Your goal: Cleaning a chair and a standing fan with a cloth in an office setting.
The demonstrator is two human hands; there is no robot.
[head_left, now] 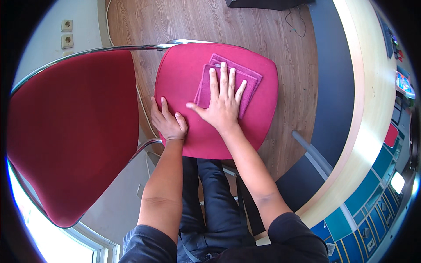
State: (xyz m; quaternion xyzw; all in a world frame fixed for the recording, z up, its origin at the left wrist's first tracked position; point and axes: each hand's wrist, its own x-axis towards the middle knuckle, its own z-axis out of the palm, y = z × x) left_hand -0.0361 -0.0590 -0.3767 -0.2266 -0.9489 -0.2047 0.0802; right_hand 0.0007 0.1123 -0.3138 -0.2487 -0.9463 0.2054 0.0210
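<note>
A folded purple-red cloth [250, 90] lies on the red padded seat [184, 70] of a chair. My right hand [223, 96] is flat on top of the cloth with its fingers spread, covering part of it. At the seat's left edge rests my left hand [169, 119], its fingers reaching over the side next to the backrest; it holds no loose object. The chair's dark red backrest [74, 136] stands to the left, framed by a shiny metal tube [101, 50].
A curved desk with a pale wooden top [366, 96] and dark panel [335, 74] bends around the right. Wall sockets [67, 34] sit at the upper left. A cable [139, 94] runs along the wood-look floor [289, 87]. A black box-like object [263, 3] stands at the far edge.
</note>
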